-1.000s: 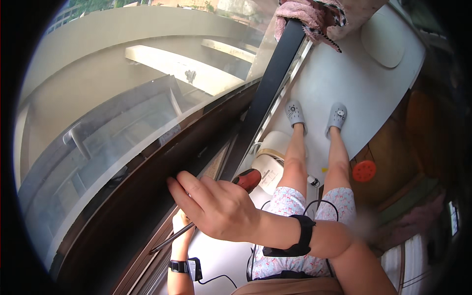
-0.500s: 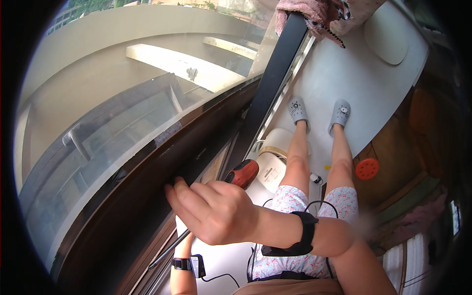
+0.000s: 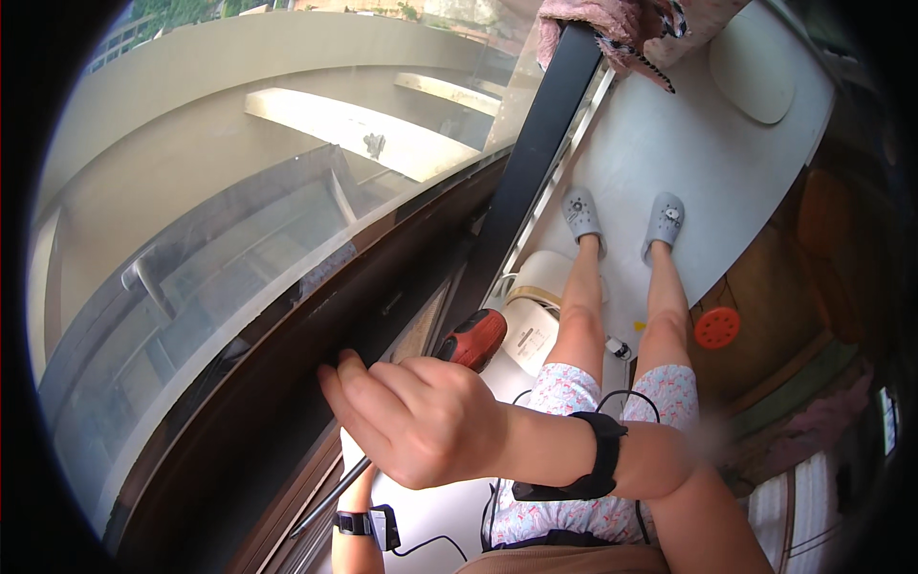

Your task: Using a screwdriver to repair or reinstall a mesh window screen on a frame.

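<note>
Right hand point(image 3: 421, 421) mid-frame, grip wrapped round a screwdriver point(image 3: 475, 342), rounded red-and-black handle point(image 3: 481, 335), metal shaft point(image 3: 331, 497) slanting lower left, brown window frame point(image 3: 253, 411) at left, left hand point(image 3: 350, 454) mostly hidden, grip impossible to tell

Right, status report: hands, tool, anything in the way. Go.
Right hand gripping red-and-black screwdriver. Shaft slanting toward brown window frame, tip contact unclear. Left hand mostly hidden, grip unclear; right hand blocks view.
</note>
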Available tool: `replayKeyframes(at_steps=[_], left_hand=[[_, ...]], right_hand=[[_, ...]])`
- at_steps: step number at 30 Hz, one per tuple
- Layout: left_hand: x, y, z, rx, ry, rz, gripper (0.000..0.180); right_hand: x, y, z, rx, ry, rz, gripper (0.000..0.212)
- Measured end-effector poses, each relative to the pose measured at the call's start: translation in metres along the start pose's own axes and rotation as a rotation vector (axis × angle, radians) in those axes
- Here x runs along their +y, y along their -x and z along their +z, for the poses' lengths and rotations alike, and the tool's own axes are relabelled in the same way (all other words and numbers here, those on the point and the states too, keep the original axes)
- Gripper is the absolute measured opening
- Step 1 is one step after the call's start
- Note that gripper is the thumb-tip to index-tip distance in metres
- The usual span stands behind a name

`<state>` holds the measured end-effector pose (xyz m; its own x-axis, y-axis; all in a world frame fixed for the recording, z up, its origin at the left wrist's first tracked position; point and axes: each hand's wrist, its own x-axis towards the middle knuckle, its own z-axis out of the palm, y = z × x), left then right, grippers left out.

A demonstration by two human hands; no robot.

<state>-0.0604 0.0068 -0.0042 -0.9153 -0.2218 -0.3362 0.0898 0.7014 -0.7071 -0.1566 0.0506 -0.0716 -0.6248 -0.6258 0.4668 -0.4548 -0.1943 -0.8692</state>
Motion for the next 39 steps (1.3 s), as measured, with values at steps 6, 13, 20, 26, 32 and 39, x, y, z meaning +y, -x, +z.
replayKeyframes(at_steps=[6, 13, 20, 26, 32, 39], left_hand=[[-0.003, -0.003, -0.001, -0.011, 0.165, -0.017, 0.018], [-0.007, 0.004, 0.003, -0.057, 0.397, -0.072, 0.014], [-0.007, 0.018, 0.011, -0.132, 0.625, -0.142, 0.017], [-0.004, 0.064, 0.038, -0.354, 1.037, -0.419, 0.023], [0.031, 0.170, 0.128, -0.712, 1.158, -0.619, 0.030], [0.037, 0.177, 0.128, -0.715, 1.035, -0.793, 0.025]], right_hand=[[0.000, 0.000, -0.001, -0.020, -0.013, -0.009, 0.031], [0.001, 0.000, 0.000, -0.034, -0.032, -0.016, 0.031], [0.004, 0.000, 0.002, -0.042, -0.020, -0.015, 0.034], [0.002, -0.001, -0.002, -0.038, -0.038, -0.008, 0.034], [0.024, 0.007, -0.029, -0.171, -0.129, 0.021, 0.028], [0.113, -0.007, -0.094, -0.571, 0.388, 0.320, 0.032]])
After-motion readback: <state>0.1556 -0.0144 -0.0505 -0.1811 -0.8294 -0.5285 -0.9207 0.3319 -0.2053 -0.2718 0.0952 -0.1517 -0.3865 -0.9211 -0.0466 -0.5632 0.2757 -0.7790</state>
